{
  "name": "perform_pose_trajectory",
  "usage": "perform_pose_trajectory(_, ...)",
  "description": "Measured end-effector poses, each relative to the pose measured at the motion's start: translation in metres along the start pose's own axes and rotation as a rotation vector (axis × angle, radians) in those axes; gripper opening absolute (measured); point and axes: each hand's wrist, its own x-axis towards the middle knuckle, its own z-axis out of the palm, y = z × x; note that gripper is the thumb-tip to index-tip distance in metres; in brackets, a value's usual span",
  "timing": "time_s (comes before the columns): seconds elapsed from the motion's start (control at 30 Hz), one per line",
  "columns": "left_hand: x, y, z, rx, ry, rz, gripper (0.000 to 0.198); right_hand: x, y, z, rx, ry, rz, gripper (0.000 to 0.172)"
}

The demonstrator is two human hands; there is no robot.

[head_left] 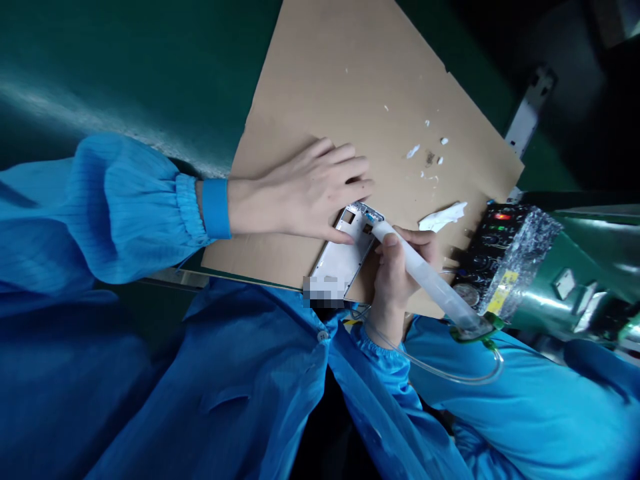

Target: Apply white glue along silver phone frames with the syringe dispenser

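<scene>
A phone middle frame (345,253), pale with cut-outs near its top end, lies slanted on the cardboard sheet (390,87). My left hand (320,190) holds it at the upper end, the thumb pressed on its face and the fingers curled round the far edge. In my right hand (400,270) is a translucent dispensing syringe (430,277), gripped between thumb and fingers. Its lower end meets the top corner of the frame; the tip itself is too small to make out. A green cap (480,330) with a clear tube (470,380) closes the syringe's rear.
At the right stands a black dispenser controller (490,240) with lit displays and plastic wrap. A crumpled white tissue (443,217) and several white scraps (413,152) lie on the cardboard. Another phone frame (530,113) is farther back. Someone's blue-clad leg (525,400) is at lower right.
</scene>
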Motion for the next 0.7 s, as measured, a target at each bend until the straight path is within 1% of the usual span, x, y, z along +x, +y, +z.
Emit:
perform_pose_trajectory(0.1,0.000,0.000,0.000,-0.009,-0.009,-0.006,0.056,-0.001,0.000,0.000,0.013,-0.005,0.005,0.031)
perform_pose_trajectory(0.33,0.001,0.002,-0.002,-0.041,-0.028,-0.039,0.057,0.003,-0.009,0.004,0.002,0.025,-0.009,0.043)
perform_pose_trajectory(0.6,0.001,0.003,-0.001,-0.030,-0.030,-0.050,0.055,0.005,-0.015,0.006,0.029,0.053,0.012,0.043)
perform_pose_trajectory(0.7,0.002,0.004,-0.002,0.032,-0.046,-0.031,0.060,0.004,-0.014,0.006,0.042,0.060,0.022,0.043)
